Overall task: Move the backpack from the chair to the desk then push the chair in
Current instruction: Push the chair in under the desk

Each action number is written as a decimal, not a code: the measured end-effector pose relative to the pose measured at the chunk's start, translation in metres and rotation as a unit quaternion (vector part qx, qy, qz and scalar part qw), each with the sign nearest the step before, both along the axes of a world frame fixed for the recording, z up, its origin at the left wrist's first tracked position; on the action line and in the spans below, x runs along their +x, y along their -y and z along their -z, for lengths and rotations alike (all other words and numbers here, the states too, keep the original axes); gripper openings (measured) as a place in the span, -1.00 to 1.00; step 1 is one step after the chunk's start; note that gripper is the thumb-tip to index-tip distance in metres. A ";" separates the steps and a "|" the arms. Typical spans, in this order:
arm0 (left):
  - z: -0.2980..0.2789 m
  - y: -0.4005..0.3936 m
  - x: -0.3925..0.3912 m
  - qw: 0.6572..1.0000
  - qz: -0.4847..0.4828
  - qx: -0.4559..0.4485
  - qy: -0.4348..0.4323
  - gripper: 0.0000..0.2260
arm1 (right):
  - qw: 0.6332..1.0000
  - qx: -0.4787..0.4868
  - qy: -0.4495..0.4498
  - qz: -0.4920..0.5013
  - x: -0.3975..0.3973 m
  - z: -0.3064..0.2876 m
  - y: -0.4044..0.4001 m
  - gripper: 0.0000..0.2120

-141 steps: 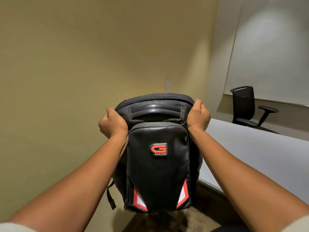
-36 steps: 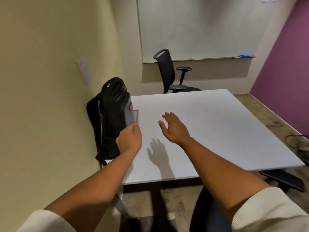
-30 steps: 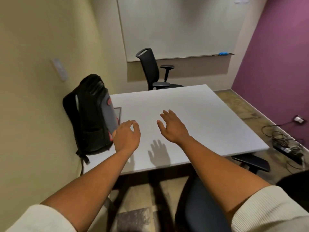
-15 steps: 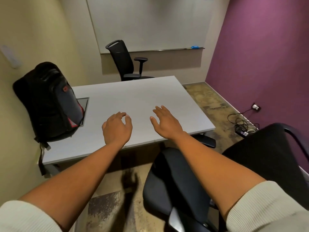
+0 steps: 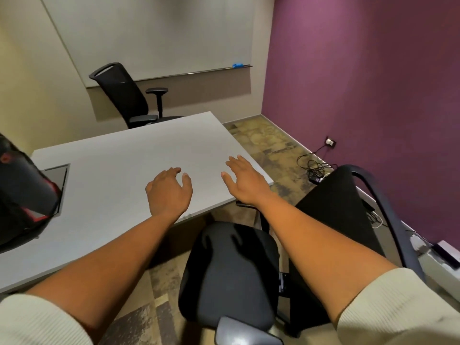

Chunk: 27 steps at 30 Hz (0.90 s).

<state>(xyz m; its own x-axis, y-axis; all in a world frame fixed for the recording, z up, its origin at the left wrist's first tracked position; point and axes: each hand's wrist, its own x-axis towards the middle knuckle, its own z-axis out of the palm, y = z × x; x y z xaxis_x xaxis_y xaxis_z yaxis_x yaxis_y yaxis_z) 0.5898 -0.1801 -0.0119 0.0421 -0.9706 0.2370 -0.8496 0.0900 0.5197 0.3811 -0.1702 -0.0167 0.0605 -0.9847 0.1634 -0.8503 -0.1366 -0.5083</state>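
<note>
Head view shows the backpack (image 5: 23,195) set on the desk (image 5: 129,155) left of both empty, spread hands, left hand (image 5: 169,192) and right hand (image 5: 245,183), while the chair (image 5: 231,272) below them remains unpushed.

Two bare arms show, and each one has a sleeve pushed up near the elbow. The left sleeve (image 5: 42,319) is cream with thin ribbed lines in the cloth. The right sleeve (image 5: 398,310) looks the same. The left hand (image 5: 169,192) and right hand (image 5: 245,181) wear nothing.
</note>
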 end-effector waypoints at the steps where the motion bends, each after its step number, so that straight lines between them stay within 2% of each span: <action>1: 0.000 0.001 -0.013 1.000 0.005 -0.002 0.006 -0.60 | 1.000 0.001 0.001 -0.002 -0.013 0.000 0.001 -0.48; 8: 0.011 -0.004 -0.114 1.000 -0.005 -0.016 0.017 -0.60 | 0.999 0.011 0.017 -0.043 -0.117 0.003 0.008 -0.47; 15: 0.007 -0.024 -0.196 0.993 -0.115 -0.036 0.017 -0.60 | 0.991 0.006 0.012 -0.131 -0.207 -0.001 0.015 -0.47; 21: -0.002 -0.039 -0.253 0.987 -0.154 -0.033 0.019 -0.60 | 0.982 0.000 0.016 -0.186 -0.250 0.004 0.023 -0.46; 27: -0.002 -0.030 -0.277 0.983 -0.173 -0.034 0.042 -0.60 | 0.977 0.008 0.029 -0.209 -0.259 0.011 0.045 -0.46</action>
